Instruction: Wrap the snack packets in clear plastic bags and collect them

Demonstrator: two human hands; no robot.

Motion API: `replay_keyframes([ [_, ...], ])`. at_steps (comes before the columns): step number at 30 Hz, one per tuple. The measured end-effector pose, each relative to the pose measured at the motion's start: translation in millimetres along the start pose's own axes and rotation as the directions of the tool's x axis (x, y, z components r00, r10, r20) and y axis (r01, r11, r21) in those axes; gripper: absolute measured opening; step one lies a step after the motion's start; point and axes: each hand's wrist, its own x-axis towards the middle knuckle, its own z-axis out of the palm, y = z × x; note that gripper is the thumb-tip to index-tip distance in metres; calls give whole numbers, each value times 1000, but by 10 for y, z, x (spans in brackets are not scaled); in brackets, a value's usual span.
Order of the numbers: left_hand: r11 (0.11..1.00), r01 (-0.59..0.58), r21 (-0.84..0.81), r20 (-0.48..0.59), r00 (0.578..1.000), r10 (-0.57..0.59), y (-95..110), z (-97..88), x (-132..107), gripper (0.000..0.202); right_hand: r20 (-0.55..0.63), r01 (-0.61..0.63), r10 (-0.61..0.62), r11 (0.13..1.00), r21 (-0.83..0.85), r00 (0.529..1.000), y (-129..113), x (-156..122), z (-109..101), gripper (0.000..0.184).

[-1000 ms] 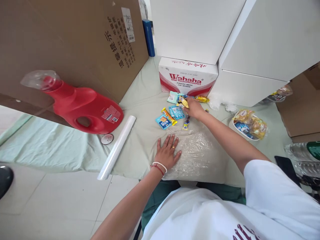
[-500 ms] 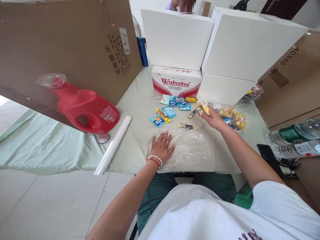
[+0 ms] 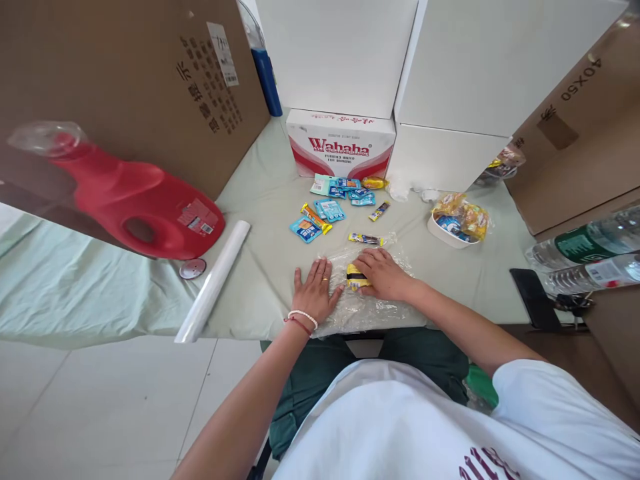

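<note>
Well, a yellow packet (image 3: 355, 276) sits within the right hand's grasp (image 3: 384, 275), just beside the left hand (image 3: 316, 291), flat with fingers spread.

Indoors, exact setting unclear, cloth-covered table (image 3: 265, 267), cardboard box (image 3: 125, 80), tiled floor (image 3: 115, 407)

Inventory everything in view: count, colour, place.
tablecloth: 1, green, underneath
film: 1, clear, on tablecloth
yellow packet: 1, yellow, over film
carton: 1, red-white, back
stick packets: 2, yellow-ended, beyond film
blue packets: several, blue, before carton
orange packet: 1, orange, among blue
gold packet: 1, gold, by carton
bowl of packets: 1, white, right
white boxes: several, white, back
cardboard boxes: several, brown, sides
jug: 1, red, left
roll: 1, white, left
disc: 1, pale, by jug
cylinder: 1, blue, back left
bottles: 2, clear, far right
phone: 1, black, right
shirt: 1, white, bottom
trousers: 1, green, bottom
left hand: 1, open, by film
right hand: 1, holding yellow packet
</note>
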Motion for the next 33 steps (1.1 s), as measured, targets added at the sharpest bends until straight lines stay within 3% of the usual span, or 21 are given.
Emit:
replay_keyframes([
  [3, 1000, 14, -14, 6, 1000, -14, 3, -2, 3, 72, 28, 25, -25, 1000, -8, 999, 16, 32, 11, 62],
  [10, 999, 49, 13, 15, 999, -49, 7, -19, -1, 73, -10, 19, -19, 999, -40, 1000, 104, -10, 135, 63],
  [15, 995, 88, 44, 40, 995, -90, 25, -21, 11, 78, -48, -81, 78, 995, -65, 996, 273, -126, 154, 61],
  [20, 993, 92, 71, 43, 995, -95, 29, -25, 4, 77, -136, -173, 171, 985, -6, 976, 524, -180, -18, 64],
  [24, 993, 82, 87, 41, 995, -86, 14, -19, -1, 73, -203, -49, 53, 998, 25, 978, 355, -49, -103, 67],
  [29, 990, 92, 109, 35, 995, -96, 11, -11, 11, 67, -121, 25, -28, 999, -24, 992, -23, 150, 129, 62],
  [33, 989, 92, 113, 32, 995, -96, 18, -9, 15, 66, -85, 55, -51, 997, 45, 995, -29, 185, 166, 71],
])
